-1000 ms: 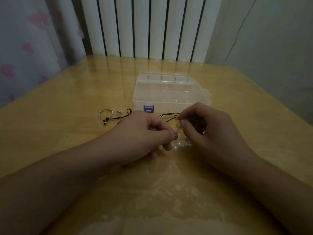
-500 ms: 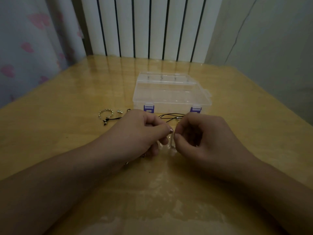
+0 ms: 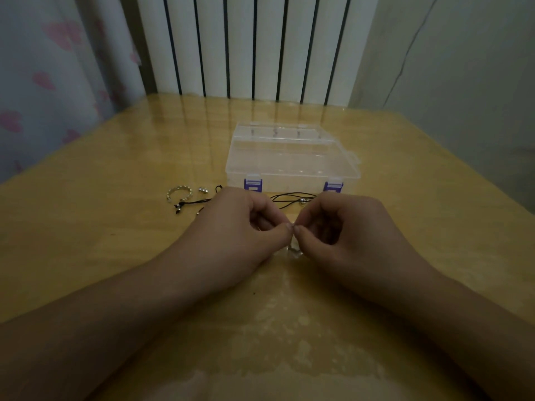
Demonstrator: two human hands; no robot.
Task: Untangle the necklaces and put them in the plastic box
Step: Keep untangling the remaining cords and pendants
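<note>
Just in front of the closed plastic box, the left hand and right hand meet, fingers curled, each pinching a thin pale necklace between thumb and forefinger. Black cord necklaces lie against the box's front; a silver ring sits to its left.

Clear plastic box with purple latches, lid shut, flat mid-worktop toward the far edge, thin black cord necklaces tangled just before its near side, small silver bead attached

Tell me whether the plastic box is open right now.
No: the plastic box sits with its clear lid down flat, and both purple latches at its front edge look fastened.
</note>
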